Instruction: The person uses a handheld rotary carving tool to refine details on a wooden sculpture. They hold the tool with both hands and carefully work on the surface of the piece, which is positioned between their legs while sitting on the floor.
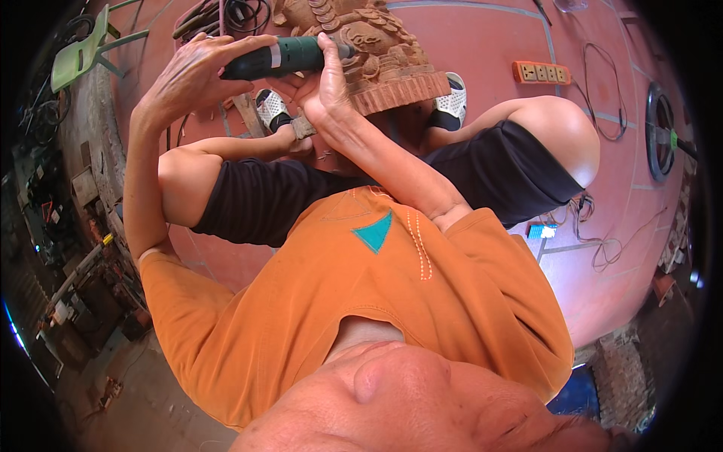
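A dark green die grinder (297, 56) lies nearly level across the top of the head view, with its nose pointing right at a carved brown wooden sculpture (380, 56). My left hand (197, 68) is closed round the tool's rear end. Near the front, my right hand (324, 90) grips the body from below, its thumb up over the collar. The metal nose meets or nearly meets the carving; the bit's tip is too small to make out. Relief shapes cover the sculpture, which stands on a thick base with a ridged edge between my feet.
An orange power strip (541, 72) and a loose cable (614, 113) lie on the red tiled floor to the right, near a black wheel-like ring (660, 132). A green chair (79, 56) stands at upper left, beside coiled black hoses (245, 15). Clutter lines the left side.
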`<act>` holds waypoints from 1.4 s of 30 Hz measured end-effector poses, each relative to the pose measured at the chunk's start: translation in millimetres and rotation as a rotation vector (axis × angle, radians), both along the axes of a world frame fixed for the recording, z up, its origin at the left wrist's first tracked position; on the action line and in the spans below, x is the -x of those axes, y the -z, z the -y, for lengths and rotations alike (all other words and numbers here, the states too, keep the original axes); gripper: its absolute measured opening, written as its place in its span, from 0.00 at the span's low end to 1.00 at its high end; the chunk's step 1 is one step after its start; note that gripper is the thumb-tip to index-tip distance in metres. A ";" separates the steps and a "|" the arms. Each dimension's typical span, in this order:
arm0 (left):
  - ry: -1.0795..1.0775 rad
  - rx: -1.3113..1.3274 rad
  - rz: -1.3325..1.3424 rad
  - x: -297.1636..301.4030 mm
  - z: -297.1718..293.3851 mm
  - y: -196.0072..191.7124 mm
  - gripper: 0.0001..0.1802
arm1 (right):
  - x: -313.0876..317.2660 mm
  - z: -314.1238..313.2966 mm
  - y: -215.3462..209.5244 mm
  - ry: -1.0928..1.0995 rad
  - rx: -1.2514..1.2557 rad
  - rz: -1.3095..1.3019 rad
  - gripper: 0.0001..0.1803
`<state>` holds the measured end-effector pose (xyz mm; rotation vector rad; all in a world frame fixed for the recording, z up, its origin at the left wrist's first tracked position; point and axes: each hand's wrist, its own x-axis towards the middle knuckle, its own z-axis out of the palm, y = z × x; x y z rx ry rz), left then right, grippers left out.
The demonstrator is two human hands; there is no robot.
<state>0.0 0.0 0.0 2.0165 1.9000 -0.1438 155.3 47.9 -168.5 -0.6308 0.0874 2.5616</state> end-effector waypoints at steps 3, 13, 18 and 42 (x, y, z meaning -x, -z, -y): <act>-0.001 -0.013 0.004 0.1 0.7 1.5 0.44 | -0.3 0.1 -3.1 -0.001 -0.001 0.013 0.31; -0.009 -0.068 0.003 -0.9 9.1 -7.1 0.46 | 3.5 -1.8 -17.6 -0.015 -0.052 0.032 0.30; -0.034 -0.062 -0.054 -1.7 9.4 -8.3 0.47 | 5.5 -6.9 -20.0 -0.025 -0.085 0.031 0.32; 0.034 -0.108 -0.114 -0.4 3.2 -5.2 0.41 | 14.6 -15.6 -2.8 -0.040 -0.107 -0.028 0.31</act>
